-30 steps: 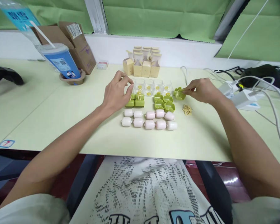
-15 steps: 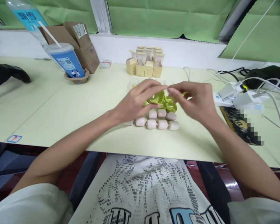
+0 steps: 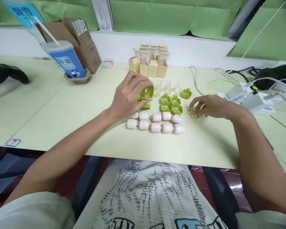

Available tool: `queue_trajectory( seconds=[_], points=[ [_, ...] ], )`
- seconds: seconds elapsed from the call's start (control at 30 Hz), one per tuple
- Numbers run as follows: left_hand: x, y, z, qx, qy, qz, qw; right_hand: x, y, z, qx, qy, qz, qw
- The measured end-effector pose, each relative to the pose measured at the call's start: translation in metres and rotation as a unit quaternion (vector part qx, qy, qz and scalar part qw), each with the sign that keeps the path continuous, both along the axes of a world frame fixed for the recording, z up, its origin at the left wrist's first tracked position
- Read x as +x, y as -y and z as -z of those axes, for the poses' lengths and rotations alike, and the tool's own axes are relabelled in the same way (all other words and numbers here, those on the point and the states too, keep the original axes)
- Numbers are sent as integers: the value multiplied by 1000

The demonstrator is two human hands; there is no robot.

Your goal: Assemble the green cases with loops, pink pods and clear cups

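Low over the table (image 3: 105,140), green cup (image 3: 147,92) pinched in left hand's (image 3: 130,95) fingers, right hand (image 3: 213,106) palm-down at yellow loops (image 3: 194,117), fingers curled, can't tell if gripping.

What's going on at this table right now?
A person's left hand is holding a hollow green plastic piece, open side showing. The right hand is at a small pile of yellow loops; whether it grips one is unclear. Between the hands sit four scalloped green plastic cups, with glossy white and pale-pink barrel-shaped pieces in two rows nearer the person and small tan cardboard boxes standing farther back.
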State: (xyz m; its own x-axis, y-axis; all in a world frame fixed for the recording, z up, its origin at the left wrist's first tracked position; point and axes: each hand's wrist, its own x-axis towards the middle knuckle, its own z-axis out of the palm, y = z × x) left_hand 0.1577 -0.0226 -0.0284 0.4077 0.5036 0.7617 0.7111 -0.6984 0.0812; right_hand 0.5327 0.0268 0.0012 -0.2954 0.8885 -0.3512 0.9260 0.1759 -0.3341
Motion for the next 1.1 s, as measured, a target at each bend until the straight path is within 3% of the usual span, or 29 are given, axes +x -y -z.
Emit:
queue_trajectory(
  seconds=[0.1,0.27,0.43,0.6,0.8,0.93,1.1],
  points=[
    [-2,-2,3,28,7,13,1000,5,0,-5,43,3,15,999],
    [-2,-1,7,-1,32,-4,999,8,1,-7,143,-23,38,989],
    [0,0,8,51,33,12,998,2,3,-6,109,7,8,994],
    [0,-1,9,32,33,6,999,10,-3,-3,58,-1,36,998],
    [3,3,4,0,97,45,994,17,-6,1,125,-29,37,991],
    [7,7,5,-90,201,111,969,2,4,-1,232,-65,43,970],
    [12,11,7,-158,240,166,943,-36,32,-1,349,-222,-65,908]
  ],
)
